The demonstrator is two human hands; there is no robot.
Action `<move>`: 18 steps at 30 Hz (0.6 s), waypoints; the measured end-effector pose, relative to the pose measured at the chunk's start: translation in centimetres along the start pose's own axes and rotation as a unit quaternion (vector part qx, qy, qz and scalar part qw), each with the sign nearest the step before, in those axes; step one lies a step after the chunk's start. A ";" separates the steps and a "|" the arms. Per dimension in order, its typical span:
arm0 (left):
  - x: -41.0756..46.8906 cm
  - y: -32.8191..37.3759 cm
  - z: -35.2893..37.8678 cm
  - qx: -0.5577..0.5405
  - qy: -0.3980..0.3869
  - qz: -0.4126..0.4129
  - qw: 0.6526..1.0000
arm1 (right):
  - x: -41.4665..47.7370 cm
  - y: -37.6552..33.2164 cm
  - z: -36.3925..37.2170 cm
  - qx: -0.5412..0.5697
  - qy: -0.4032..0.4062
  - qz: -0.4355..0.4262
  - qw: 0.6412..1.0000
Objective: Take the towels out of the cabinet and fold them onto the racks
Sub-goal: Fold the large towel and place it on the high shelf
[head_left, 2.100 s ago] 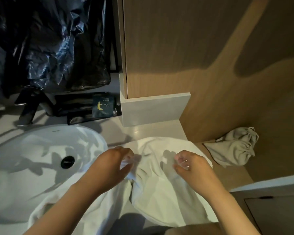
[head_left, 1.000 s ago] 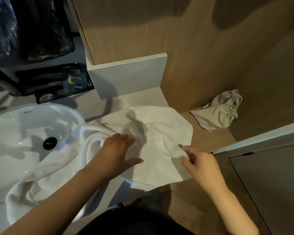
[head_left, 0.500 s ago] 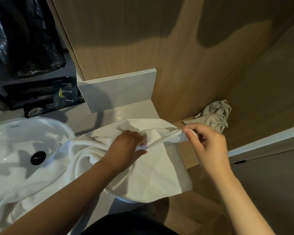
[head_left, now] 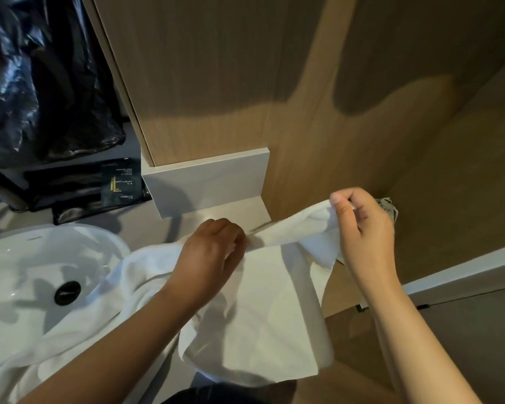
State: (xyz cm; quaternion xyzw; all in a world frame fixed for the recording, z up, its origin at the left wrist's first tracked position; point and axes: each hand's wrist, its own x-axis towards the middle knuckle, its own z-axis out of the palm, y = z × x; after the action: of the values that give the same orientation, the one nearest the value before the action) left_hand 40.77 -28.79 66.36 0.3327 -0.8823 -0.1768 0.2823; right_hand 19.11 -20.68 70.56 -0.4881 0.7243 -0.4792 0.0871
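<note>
Countertop (head_left: pixel 233 209), LIGHT LUXURY sachet (head_left: pixel 121 185), hands (head_left: pixel 207 252) (head_left: pixel 362 228) pinching towel (head_left: pixel 274 301)

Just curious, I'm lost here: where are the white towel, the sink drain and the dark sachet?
white towel (head_left: pixel 274 301), head view, flat hanging panel
sink drain (head_left: pixel 67 292), head view, black plug's middle
dark sachet (head_left: pixel 120 185), head view, printed front

Wood-panelled walls (head_left: pixel 274 83) fill the far side; a white sink (head_left: pixel 27 272) sits left, under dim warm light.
</note>
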 end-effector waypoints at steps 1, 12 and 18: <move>0.2 -0.3 -0.4 -0.002 0.010 -0.016 1.000 | 0.4 -0.2 -0.1 -0.002 0.006 -0.003 1.000; 1.1 -2.0 -3.2 0.002 0.017 -0.073 0.997 | 3.6 -2.5 -1.3 0.000 0.031 -0.051 0.998; 7.1 -1.2 -8.4 -0.025 0.038 -0.091 0.995 | 7.5 -4.2 -1.7 -0.018 0.069 -0.076 0.994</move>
State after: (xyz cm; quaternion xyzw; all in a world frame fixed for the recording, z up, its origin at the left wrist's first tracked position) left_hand 42.11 -35.55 74.97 0.4106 -0.8326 -0.2108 0.3063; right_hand 16.94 -25.84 77.32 -0.5089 0.6979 -0.5038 -0.0092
